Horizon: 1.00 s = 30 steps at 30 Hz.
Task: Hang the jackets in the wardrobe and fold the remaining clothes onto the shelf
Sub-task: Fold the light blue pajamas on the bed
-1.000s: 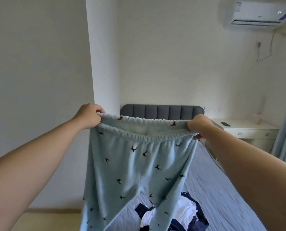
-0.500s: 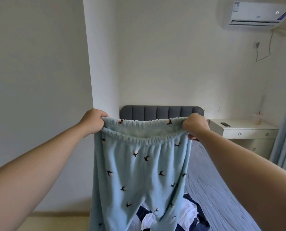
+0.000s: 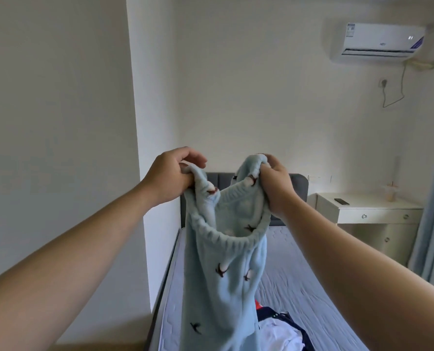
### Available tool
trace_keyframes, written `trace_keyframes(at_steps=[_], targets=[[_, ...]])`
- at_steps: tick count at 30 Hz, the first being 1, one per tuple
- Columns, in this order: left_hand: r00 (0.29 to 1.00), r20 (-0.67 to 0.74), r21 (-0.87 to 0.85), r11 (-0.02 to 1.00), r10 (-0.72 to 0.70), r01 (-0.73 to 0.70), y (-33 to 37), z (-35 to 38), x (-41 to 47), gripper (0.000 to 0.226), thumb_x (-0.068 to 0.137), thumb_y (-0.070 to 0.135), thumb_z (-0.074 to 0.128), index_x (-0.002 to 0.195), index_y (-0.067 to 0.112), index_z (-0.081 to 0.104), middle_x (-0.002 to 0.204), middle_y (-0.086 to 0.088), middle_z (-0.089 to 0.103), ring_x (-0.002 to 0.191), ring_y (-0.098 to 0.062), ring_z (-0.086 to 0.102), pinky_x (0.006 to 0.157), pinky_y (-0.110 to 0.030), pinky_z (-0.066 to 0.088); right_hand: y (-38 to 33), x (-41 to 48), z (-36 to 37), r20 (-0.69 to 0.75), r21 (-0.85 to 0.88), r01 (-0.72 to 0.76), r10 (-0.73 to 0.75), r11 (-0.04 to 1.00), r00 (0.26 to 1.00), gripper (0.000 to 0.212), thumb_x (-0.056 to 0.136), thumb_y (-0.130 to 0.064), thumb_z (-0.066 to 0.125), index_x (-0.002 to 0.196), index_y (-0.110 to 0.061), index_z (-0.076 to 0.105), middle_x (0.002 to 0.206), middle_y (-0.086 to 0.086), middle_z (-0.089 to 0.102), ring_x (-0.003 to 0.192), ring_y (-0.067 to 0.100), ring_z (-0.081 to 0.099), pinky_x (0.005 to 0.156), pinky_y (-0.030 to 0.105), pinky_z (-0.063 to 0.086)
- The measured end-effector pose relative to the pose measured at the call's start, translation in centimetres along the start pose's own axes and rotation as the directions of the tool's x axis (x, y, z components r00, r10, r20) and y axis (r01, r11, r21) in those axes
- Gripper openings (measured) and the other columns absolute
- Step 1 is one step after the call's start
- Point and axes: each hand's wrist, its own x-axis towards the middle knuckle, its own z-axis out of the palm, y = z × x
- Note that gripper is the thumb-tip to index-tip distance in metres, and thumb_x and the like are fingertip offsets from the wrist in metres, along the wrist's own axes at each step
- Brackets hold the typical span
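Though the air-conditioner label [image 3: 350, 30] blurs, left hand [image 3: 171, 177] and right hand [image 3: 274, 184] grip trousers [image 3: 223, 274]

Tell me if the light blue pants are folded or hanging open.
Not folded: the pants hang down over the bed, waistband gaping between the left hand and right hand gripping its sides.

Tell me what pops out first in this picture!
The fluffy light blue pajama pants with little birds, hanging in the middle over the bed. The left hand and the right hand pinch the waistband close together up top. A white air conditioner sits high up on the right.
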Motion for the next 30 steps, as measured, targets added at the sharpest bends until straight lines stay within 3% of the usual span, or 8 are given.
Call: trace_keyframes(at_steps=[3,7,13,19,23,26,28,30], targets=[[0.999,0.038,-0.044,0.999,0.018,-0.016,1.0,0.7,0.3,0.040,0.086,-0.004,0.062,0.111,0.027,0.069,0.109,0.014,0.074,0.082,0.000,0.070,0.073,-0.013,0.052,-0.7,-0.4,0.9,0.087,0.034,-0.016,0.013,0.999,0.996,0.025,0.086,-0.010,0.053,0.106,-0.016,0.066,0.073,0.003,0.075,0.068,0.018,0.074,0.060,0.031,0.058],[0.987,0.158,-0.175,0.984,0.008,0.020,1.6,1.5,0.1,0.053,0.092,-0.010,0.055,0.129,0.026,0.065,0.123,0.014,0.070,0.107,-0.004,0.069,0.090,-0.022,0.056,-1.2,-1.1,1.2,0.186,0.046,-0.061,0.051,0.997,0.981,0.024,0.091,-0.005,0.056,0.113,-0.004,0.068,0.096,0.022,0.074,0.081,0.029,0.072,0.075,0.045,0.063],[0.926,0.359,-0.266,0.964,0.116,-0.018,2.7,2.5,-0.5,0.066,0.093,-0.012,0.056,0.146,0.027,0.052,0.139,0.010,0.062,0.129,-0.003,0.056,0.101,-0.021,0.049,-1.0,-1.8,1.4,0.251,-0.156,-0.006,0.045,0.988,0.967,0.030,0.086,-0.016,0.075,0.106,0.002,0.062,0.077,0.007,0.072,0.068,0.018,0.066,0.062,0.031,0.057],[0.948,0.304,-0.249,0.968,0.091,-0.013,2.9,3.6,-0.8,0.051,0.090,-0.013,0.061,0.129,0.020,0.064,0.119,0.004,0.073,0.113,-0.009,0.067,0.092,-0.021,0.054,-0.5,-2.1,1.2,0.227,-0.291,-0.009,0.078,0.957,0.971,0.034,0.083,-0.024,0.082,0.103,-0.003,0.064,0.080,0.005,0.072,0.070,0.015,0.065,0.068,0.033,0.059],[0.947,0.314,-0.209,0.978,0.063,0.004,2.7,3.9,-1.0,0.044,0.089,-0.014,0.055,0.118,0.017,0.067,0.114,0.004,0.073,0.106,-0.010,0.070,0.088,-0.022,0.056,-0.3,-2.2,0.8,0.301,-0.198,-0.092,0.150,0.976,0.942,0.036,0.086,-0.009,0.077,0.113,0.006,0.059,0.088,0.017,0.070,0.076,0.026,0.062,0.070,0.036,0.055],[0.946,0.322,-0.131,0.991,0.034,0.009,2.4,3.9,-1.0,0.038,0.089,-0.010,0.058,0.110,0.020,0.068,0.113,0.001,0.072,0.102,-0.013,0.071,0.088,-0.027,0.058,0.0,-2.3,0.4,0.354,-0.112,-0.131,0.163,0.985,0.921,0.023,0.088,-0.001,0.072,0.107,0.004,0.060,0.090,0.021,0.062,0.078,0.030,0.055,0.073,0.042,0.050],[0.953,0.303,-0.071,0.997,0.013,0.009,2.0,4.0,-1.0,0.033,0.089,-0.006,0.058,0.103,0.023,0.067,0.099,0.004,0.071,0.085,-0.007,0.068,0.078,-0.023,0.057,0.2,-2.4,0.4,0.340,-0.098,-0.084,0.113,0.992,0.934,0.015,0.085,0.006,0.066,0.095,-0.004,0.060,0.086,0.016,0.061,0.069,0.025,0.053,0.064,0.034,0.048],[0.961,0.275,0.000,1.000,-0.015,0.016,1.4,4.0,-0.9,0.031,0.089,-0.002,0.057,0.099,0.026,0.065,0.087,0.010,0.066,0.071,0.001,0.059,0.067,-0.015,0.049,0.3,-2.8,0.5,0.245,-0.141,0.032,0.003,0.989,0.969,0.021,0.079,0.010,0.059,0.085,-0.010,0.058,0.079,0.005,0.062,0.063,0.016,0.053,0.057,0.026,0.045]])
